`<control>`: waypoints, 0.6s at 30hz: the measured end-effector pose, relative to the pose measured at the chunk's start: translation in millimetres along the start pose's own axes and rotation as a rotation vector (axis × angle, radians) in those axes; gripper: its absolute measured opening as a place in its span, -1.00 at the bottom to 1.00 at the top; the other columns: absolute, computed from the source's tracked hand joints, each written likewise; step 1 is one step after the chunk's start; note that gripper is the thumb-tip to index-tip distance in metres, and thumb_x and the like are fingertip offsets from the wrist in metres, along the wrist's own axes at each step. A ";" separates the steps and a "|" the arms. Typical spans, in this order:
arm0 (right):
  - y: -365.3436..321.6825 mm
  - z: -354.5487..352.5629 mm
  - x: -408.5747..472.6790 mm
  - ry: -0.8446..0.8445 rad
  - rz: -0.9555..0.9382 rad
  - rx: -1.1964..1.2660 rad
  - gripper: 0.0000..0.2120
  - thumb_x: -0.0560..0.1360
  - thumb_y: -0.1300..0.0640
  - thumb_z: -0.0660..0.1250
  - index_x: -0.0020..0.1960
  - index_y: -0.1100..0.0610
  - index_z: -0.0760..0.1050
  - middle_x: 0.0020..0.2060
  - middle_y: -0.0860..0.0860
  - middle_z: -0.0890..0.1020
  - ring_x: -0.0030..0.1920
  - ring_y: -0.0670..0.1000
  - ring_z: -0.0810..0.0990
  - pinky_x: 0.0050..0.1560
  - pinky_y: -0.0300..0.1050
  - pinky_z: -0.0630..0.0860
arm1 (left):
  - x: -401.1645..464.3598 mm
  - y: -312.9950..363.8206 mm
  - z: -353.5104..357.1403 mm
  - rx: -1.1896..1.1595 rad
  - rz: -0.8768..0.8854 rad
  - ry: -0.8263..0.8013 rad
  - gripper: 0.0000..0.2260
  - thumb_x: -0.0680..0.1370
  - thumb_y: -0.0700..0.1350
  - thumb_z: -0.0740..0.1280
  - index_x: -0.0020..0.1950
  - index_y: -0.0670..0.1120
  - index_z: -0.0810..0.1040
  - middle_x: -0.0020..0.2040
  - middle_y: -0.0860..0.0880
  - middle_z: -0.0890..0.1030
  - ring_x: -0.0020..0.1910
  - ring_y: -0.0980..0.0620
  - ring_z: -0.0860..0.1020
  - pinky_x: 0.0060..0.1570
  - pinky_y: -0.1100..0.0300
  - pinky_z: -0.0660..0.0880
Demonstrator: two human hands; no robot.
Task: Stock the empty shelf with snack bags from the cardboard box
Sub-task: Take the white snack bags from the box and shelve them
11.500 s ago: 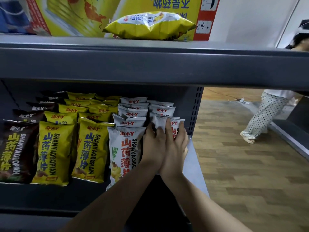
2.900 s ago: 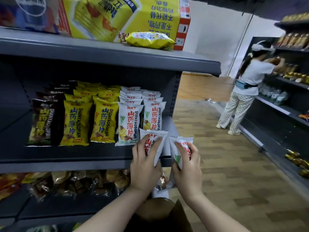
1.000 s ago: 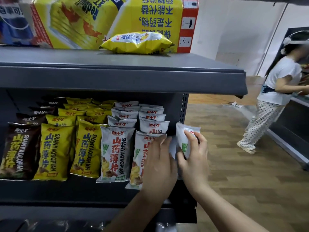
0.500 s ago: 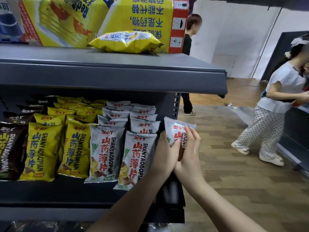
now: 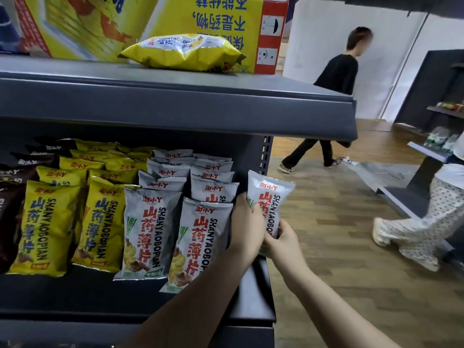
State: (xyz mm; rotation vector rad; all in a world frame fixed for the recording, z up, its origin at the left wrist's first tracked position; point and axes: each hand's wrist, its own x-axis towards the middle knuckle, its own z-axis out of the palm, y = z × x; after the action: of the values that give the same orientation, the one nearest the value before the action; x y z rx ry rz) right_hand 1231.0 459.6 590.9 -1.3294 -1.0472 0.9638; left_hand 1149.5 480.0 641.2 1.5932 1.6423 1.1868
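Observation:
I hold a white snack bag [image 5: 272, 194] upright at the right end of the middle shelf [image 5: 253, 292], just past the shelf's side post. My left hand [image 5: 247, 223] grips the bag's left edge. My right hand [image 5: 285, 243] holds its bottom end. To the left, two rows of white bags [image 5: 200, 234] stand on the shelf, then yellow bags [image 5: 100, 217] and brown bags [image 5: 10, 217]. The cardboard box is out of view.
The top shelf [image 5: 175, 106] juts out above, carrying a loose yellow bag [image 5: 183, 51] and a big yellow carton [image 5: 213, 18]. In the wooden-floored aisle on the right, a person in black [image 5: 336, 76] walks, and another in dotted trousers [image 5: 426, 222] stands by a dark rack [image 5: 421, 172].
The white bag has come upright, facing me, and my right hand has slid down to its bottom end. The person in black has walked further right along the aisle.

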 end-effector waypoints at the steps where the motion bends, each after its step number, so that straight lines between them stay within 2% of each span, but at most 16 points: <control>1: -1.9 2.8 7.0 0.021 0.007 0.025 -0.79 0.46 0.20 0.41 0.05 0.22 0.48 -0.09 0.11 0.67 -0.15 0.00 0.63 -0.12 -0.06 0.58 | 0.4 -0.1 1.8 0.012 -0.013 -0.016 -0.80 0.58 -0.17 0.13 0.19 -0.13 0.41 0.05 -0.04 0.56 0.12 -0.02 0.56 0.01 0.24 0.45; 3: -8.2 7.2 22.2 0.039 0.006 0.017 -0.85 0.48 0.25 0.38 0.00 0.24 0.47 -0.16 0.08 0.64 -0.26 -0.08 0.57 -0.29 -0.28 0.53 | 0.9 -3.1 5.7 0.075 0.000 -0.011 -0.69 0.57 -0.18 0.15 0.30 -0.17 0.37 0.24 -0.11 0.52 0.25 -0.05 0.48 0.20 0.20 0.40; 5: -14.5 12.0 37.7 0.037 -0.017 -0.017 -0.91 0.49 0.31 0.36 -0.06 0.21 0.46 -0.18 0.06 0.62 -0.28 -0.14 0.53 -0.37 -0.42 0.47 | 0.2 -7.4 8.5 0.112 0.016 -0.001 -0.64 0.57 -0.16 0.16 0.37 -0.17 0.33 0.32 -0.13 0.45 0.34 -0.05 0.40 0.33 0.17 0.31; 8: -16.8 19.4 57.6 0.006 0.007 -0.037 -0.84 0.51 0.38 0.29 -0.16 0.16 0.44 -0.17 0.06 0.61 -0.25 -0.15 0.53 -0.33 -0.42 0.47 | 2.5 -10.9 13.0 0.093 0.001 -0.001 -0.61 0.60 -0.18 0.12 0.44 -0.16 0.28 0.39 -0.12 0.38 0.40 -0.02 0.30 0.37 0.21 0.17; 10: -17.2 24.3 65.1 -0.033 0.020 -0.046 -0.80 0.52 0.40 0.25 -0.19 0.15 0.44 -0.22 0.03 0.59 -0.27 -0.15 0.51 -0.37 -0.41 0.47 | 6.2 -13.1 14.0 0.095 0.023 -0.014 -0.63 0.62 -0.18 0.10 0.43 -0.17 0.29 0.40 -0.14 0.38 0.41 -0.03 0.31 0.37 0.24 0.19; 12: -16.5 27.1 71.7 -0.090 0.015 -0.051 -0.81 0.52 0.38 0.27 -0.19 0.15 0.48 -0.23 0.04 0.60 -0.30 -0.12 0.53 -0.36 -0.37 0.47 | 10.6 -17.5 14.3 0.032 0.036 -0.077 -0.66 0.63 -0.19 0.08 0.40 -0.20 0.31 0.36 -0.17 0.41 0.36 -0.08 0.36 0.23 0.39 0.32; 13: -17.8 28.8 73.3 -0.115 -0.001 -0.053 -0.82 0.51 0.36 0.29 -0.21 0.14 0.49 -0.25 0.04 0.61 -0.30 -0.10 0.53 -0.35 -0.34 0.48 | 12.3 -19.7 14.4 -0.012 0.030 -0.115 -0.68 0.64 -0.20 0.08 0.38 -0.22 0.33 0.32 -0.20 0.44 0.31 -0.11 0.41 0.04 0.54 0.33; 15: -14.8 32.4 78.6 -0.130 0.017 -0.045 -0.93 0.49 0.32 0.34 -0.13 0.18 0.50 -0.21 0.07 0.63 -0.23 -0.03 0.57 -0.28 -0.27 0.51 | 15.0 -22.6 13.8 -0.083 0.009 -0.139 -0.70 0.64 -0.21 0.07 0.36 -0.24 0.33 0.28 -0.21 0.47 0.25 -0.14 0.45 -0.24 0.69 0.27; 18: -8.5 35.0 87.7 -0.100 0.026 -0.031 -0.78 0.47 0.25 0.37 0.09 0.25 0.45 -0.03 0.14 0.63 -0.10 0.02 0.58 -0.13 -0.13 0.52 | 19.5 -22.9 17.1 -0.201 -0.021 -0.101 -0.69 0.64 -0.21 0.07 0.37 -0.24 0.32 0.28 -0.21 0.46 0.25 -0.14 0.45 -0.29 0.72 0.25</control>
State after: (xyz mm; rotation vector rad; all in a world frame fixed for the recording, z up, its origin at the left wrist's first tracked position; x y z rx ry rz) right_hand 1220.6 553.2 601.6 -1.3340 -1.1273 1.0460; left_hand 1150.6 504.7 617.1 1.4813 1.4251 1.2004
